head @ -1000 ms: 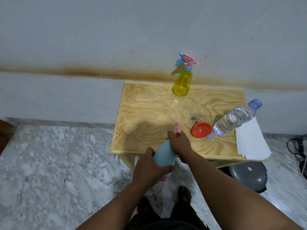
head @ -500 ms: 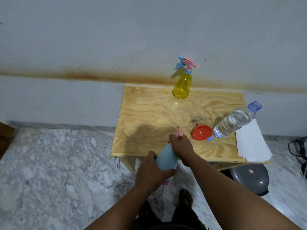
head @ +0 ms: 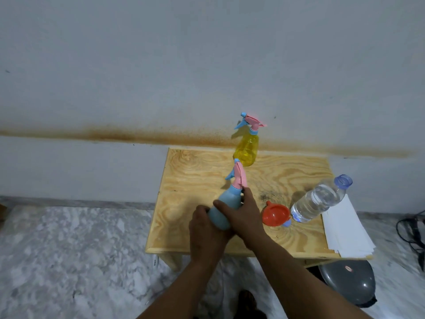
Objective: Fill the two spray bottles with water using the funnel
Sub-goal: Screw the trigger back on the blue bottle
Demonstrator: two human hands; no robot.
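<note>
Both hands grip the blue bottle [head: 224, 209]: left hand [head: 205, 229] round its base, right hand [head: 243, 215] near the neck. It has come up over the tabletop [head: 197, 180], sprayer still on; unscrewing looks next. Funnel [head: 276, 214] and water bottle [head: 318, 200] wait nearby.

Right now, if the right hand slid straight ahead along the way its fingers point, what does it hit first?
Probably nothing beyond the blue spray bottle it already grips. The right hand points up-left across the table. Past the bottle's pink trigger head, the yellow spray bottle stands roughly in line; depth is unclear.
</note>
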